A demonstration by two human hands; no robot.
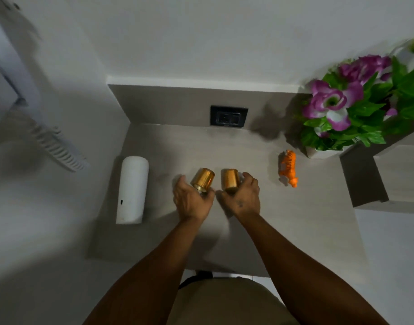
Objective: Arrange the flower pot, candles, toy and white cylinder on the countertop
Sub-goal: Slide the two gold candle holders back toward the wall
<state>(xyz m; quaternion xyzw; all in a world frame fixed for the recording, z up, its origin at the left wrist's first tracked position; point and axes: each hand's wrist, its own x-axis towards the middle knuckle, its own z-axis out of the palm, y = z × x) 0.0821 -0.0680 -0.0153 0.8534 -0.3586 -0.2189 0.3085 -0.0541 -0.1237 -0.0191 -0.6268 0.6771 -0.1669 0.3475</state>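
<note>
Two gold candles sit side by side at the middle of the grey countertop (283,219). My left hand (192,199) grips the left candle (202,179), which tilts to the left. My right hand (243,198) wraps the right candle (230,180), which stands nearly upright. A tall white cylinder (132,192) stands at the counter's left edge, apart from my hands. An orange toy tiger (288,167) lies to the right of the candles. The flower pot (323,152), white with purple flowers and green leaves, stands at the back right corner.
A black wall socket (229,116) is set in the backsplash behind the candles. A raised grey ledge (377,174) borders the counter on the right, next to the pot. White walls close in the left side and the back.
</note>
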